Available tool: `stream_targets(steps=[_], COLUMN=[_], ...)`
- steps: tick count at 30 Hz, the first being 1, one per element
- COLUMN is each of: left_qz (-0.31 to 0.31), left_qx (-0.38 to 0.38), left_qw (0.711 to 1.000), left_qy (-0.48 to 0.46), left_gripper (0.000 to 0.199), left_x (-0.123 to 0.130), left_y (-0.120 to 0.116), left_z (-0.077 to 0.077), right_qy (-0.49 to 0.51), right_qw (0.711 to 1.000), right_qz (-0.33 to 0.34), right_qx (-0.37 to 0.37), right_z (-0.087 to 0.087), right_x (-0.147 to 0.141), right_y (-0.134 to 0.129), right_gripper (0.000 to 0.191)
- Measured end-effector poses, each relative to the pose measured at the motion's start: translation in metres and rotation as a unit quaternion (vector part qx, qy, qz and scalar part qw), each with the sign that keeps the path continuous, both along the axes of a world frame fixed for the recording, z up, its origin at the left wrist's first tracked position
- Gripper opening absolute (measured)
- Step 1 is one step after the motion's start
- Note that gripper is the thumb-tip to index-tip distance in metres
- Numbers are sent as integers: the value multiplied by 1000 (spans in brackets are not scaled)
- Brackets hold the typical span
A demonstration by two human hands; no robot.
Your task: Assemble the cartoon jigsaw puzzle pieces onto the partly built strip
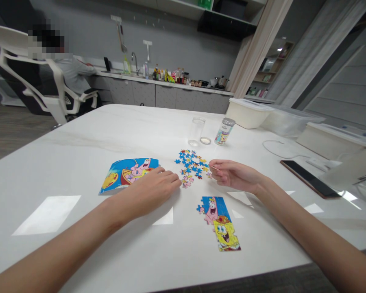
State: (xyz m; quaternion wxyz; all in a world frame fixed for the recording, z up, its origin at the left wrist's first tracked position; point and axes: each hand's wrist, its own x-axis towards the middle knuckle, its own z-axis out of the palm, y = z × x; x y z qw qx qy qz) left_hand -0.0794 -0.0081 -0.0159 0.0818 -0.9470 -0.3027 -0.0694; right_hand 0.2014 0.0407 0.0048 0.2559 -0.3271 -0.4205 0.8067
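My left hand (155, 185) lies palm down on the table with fingers loosely stretched, over the right edge of a curled picture sheet (111, 179) showing a cartoon starfish. Its fingertips are close to a loose heap of puzzle pieces (190, 162), mostly blue, with pink and yellow ones. To the right of the heap, my right hand (236, 175) pinches a small puzzle piece (215, 167) edge-on between thumb and finger; its print is hidden. Nearer to me is a joined section of puzzle (224, 224) with a pink starfish and yellow sponge, ragged along its left side.
Behind the heap stand a clear jar (197, 132), its loose lid (205, 141) and a printed can (224, 131). A phone (309, 179), a white cable (280, 151) and storage boxes (250, 112) occupy the right. A person sits in a chair (59, 87) at back left.
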Motion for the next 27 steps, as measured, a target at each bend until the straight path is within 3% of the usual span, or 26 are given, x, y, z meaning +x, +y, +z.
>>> stream_targets(steps=[3,7,27], left_qz=[1,2,-3], left_qx=[8,15,50], left_qw=[1000,999,998], left_qy=[22,35,30], left_gripper=[22,24,21], left_x=[0,0,1], left_y=[-2,-3,-3], left_z=[5,9,4], right_qy=[-2,-14,-7], right_qw=[1000,1000,1000], right_qz=[7,-2,-8], right_qx=[1,13,22], right_z=[-2,-6,-6], right_x=[1,2,1], right_y=[1,2,1], right_gripper=[8,19,14])
